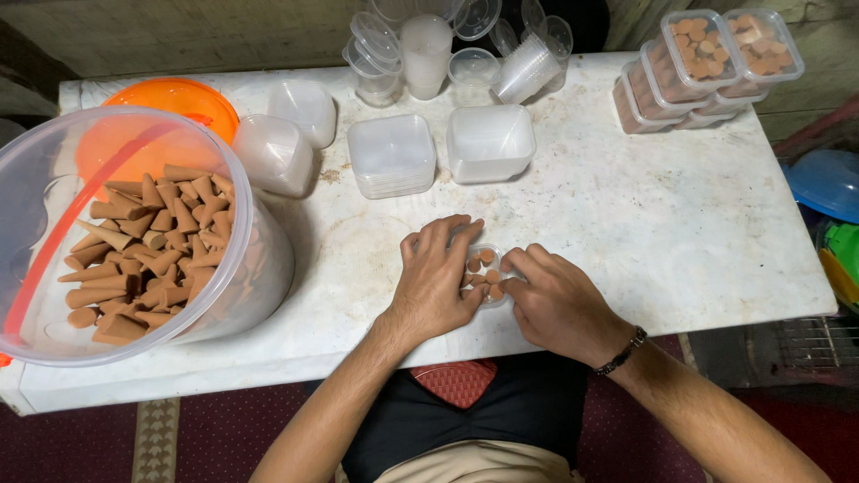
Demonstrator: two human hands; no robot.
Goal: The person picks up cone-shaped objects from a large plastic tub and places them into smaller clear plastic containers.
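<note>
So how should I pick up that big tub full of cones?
Grip the tub by its wide open rim, one hand each side, coming from above. It lies tilted, mouth towards the person, with loose cones inside, and its clear walls look smooth and too wide for one hand.

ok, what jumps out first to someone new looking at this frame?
Probably the big clear tub on its side at the left, full of brown cones. Then the left hand and right hand at centre, cupped around a small clear box of cones. Filled, lidded boxes are stacked at the far right corner.
</note>
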